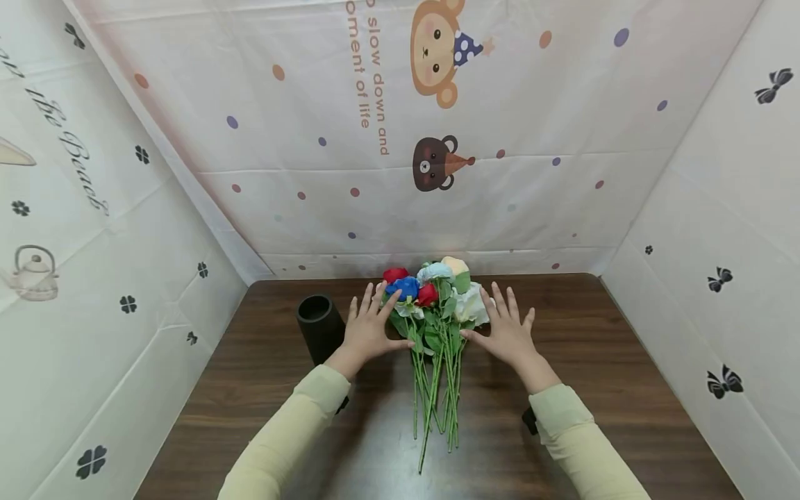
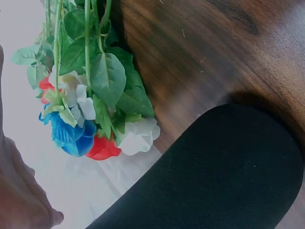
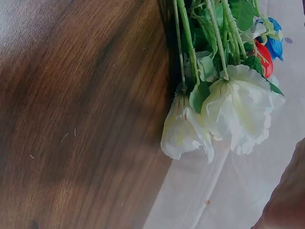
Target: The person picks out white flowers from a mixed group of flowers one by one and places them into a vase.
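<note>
A bunch of artificial flowers lies on the wooden table, with blue [image 1: 406, 287], red [image 1: 428, 295] and white [image 1: 471, 305] blooms toward the back. Their long green stems [image 1: 451, 396] point to the front. My left hand [image 1: 369, 337] is spread at the left side of the bunch, fingertips overlapping the blue and red blooms in the head view. On the other side my right hand [image 1: 505, 337] is spread too, by the white bloom. Neither hand grips anything. A black cylindrical vase [image 1: 325, 333] with an open top stands just left of my left hand; its dark side [image 2: 214, 171] fills the left wrist view's lower right.
The brown table [image 1: 250, 389] ends at a printed white cloth backdrop [image 1: 500, 222] behind the blooms. Similar cloth walls [image 1: 700, 229] rise on the left and right. Bare wood [image 3: 86, 105] shows beside the white blooms in the right wrist view.
</note>
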